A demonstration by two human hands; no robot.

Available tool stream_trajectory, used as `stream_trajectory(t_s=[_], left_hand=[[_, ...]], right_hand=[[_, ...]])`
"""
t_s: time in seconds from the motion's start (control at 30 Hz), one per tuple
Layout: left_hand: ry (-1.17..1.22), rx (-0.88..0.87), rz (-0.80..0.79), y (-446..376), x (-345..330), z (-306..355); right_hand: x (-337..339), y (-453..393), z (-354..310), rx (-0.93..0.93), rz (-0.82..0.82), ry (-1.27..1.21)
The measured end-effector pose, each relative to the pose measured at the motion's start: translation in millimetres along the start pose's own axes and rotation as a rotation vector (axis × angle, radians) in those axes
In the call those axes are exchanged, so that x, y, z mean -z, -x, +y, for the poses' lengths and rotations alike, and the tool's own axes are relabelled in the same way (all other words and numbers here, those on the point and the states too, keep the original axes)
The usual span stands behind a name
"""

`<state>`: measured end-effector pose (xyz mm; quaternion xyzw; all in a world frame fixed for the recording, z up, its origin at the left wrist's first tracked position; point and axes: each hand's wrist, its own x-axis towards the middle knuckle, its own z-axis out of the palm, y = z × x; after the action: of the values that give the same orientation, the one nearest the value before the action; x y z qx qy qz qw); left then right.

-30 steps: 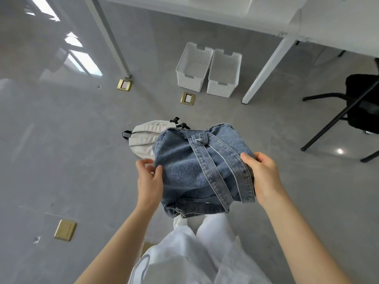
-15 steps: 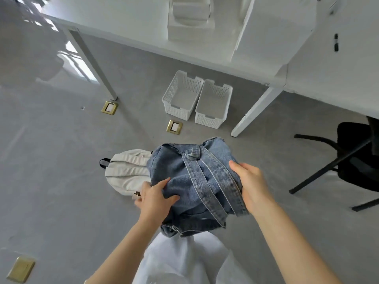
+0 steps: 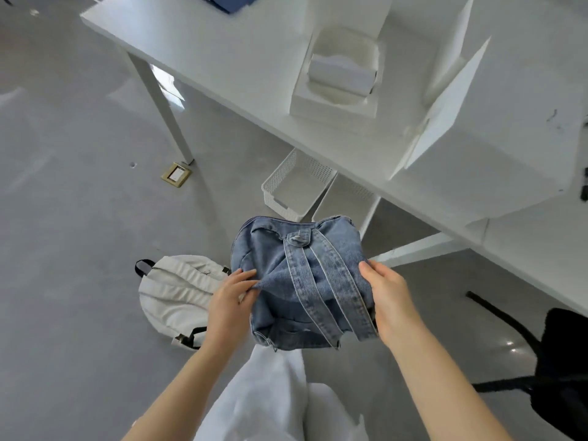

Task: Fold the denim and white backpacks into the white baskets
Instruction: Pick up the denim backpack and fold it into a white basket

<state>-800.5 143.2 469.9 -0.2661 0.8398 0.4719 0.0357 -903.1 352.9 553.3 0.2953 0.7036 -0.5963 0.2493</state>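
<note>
I hold the denim backpack (image 3: 299,281) in the air in front of me, its two straps facing up. My left hand (image 3: 230,300) pinches a fold of its left side. My right hand (image 3: 388,297) grips its right edge and a strap. The white backpack (image 3: 176,294) lies flat on the grey floor to the left, partly behind my left hand. Two white baskets stand side by side under the table edge: the left basket (image 3: 280,183) is in plain sight, the right basket (image 3: 343,202) is partly hidden by the table and the denim.
A white table (image 3: 254,65) spans the upper view with white boxes (image 3: 340,74) on it; its leg (image 3: 159,103) stands at the left. A black chair (image 3: 553,354) sits at the right. A brass floor socket (image 3: 176,175) is set in the floor.
The view has swung up and closer to the table and baskets. My left hand has shifted from the backpack's left edge onto its face, pinching the denim. The right hand keeps its grip.
</note>
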Motion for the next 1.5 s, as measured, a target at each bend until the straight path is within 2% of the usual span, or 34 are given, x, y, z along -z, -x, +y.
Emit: stream_trajectory(t_s=[0.13,0.27,0.4,0.47,0.63,0.73,0.83,0.93,1.07,1.13,1.2,1.27,1.4,1.5], left_hand=[[0.289,0.185,0.055,-34.1,-8.5,18.2],[0.704,0.551,0.144,-67.1,-27.4,18.0],[1.279,0.899,0.422,-100.6,-49.5,15.7],[1.478,0.968,0.543,-114.2,-60.5,6.7],[1.767,0.909,0.676,-158.6,-102.9,-43.1],[1.805,0.918,0.71,-192.2,-125.5,-76.1],[1.867,0.814,0.726,-231.7,-145.8,-122.5],[1.784,0.78,0.705,-273.4,-158.3,-157.0],[1.379,0.806,0.639,-322.2,-168.9,-199.4],[1.081,0.766,0.534,-346.1,-159.0,-217.5],[0.915,0.747,0.43,-370.3,-143.7,-228.0],[0.831,0.76,0.359,-395.5,-132.7,-237.4],[0.684,0.704,0.339,-433.8,-134.7,-249.5],[0.816,0.702,0.206,-448.8,-136.4,-261.0]], right_hand=[[-15.6,-45.5,-30.2,0.015,-0.053,0.07],[-35.0,-87.6,-45.6,-0.01,-0.129,0.159],[-59.8,-131.3,-53.1,-0.015,-0.243,0.275],[-72.8,-153.6,-51.8,-0.007,-0.287,0.355],[-108.1,-237.2,-10.8,-0.029,-0.321,0.443],[-135.4,-287.8,19.2,-0.089,-0.275,0.368],[-174.2,-333.1,38.4,-0.131,-0.219,0.31],[-210.1,-373.3,49.8,-0.194,-0.223,0.216],[-245.7,-408.2,50.0,-0.197,-0.394,0.162],[-259.0,-426.9,43.9,-0.121,-0.436,0.218],[-269.6,-443.6,38.8,-0.055,-0.535,0.236],[-277.5,-455.1,34.0,-0.007,-0.621,0.231],[-287.1,-476.1,21.8,0.056,-0.743,0.144],[-287.3,-486.7,8.3,0.107,-0.824,0.059]])
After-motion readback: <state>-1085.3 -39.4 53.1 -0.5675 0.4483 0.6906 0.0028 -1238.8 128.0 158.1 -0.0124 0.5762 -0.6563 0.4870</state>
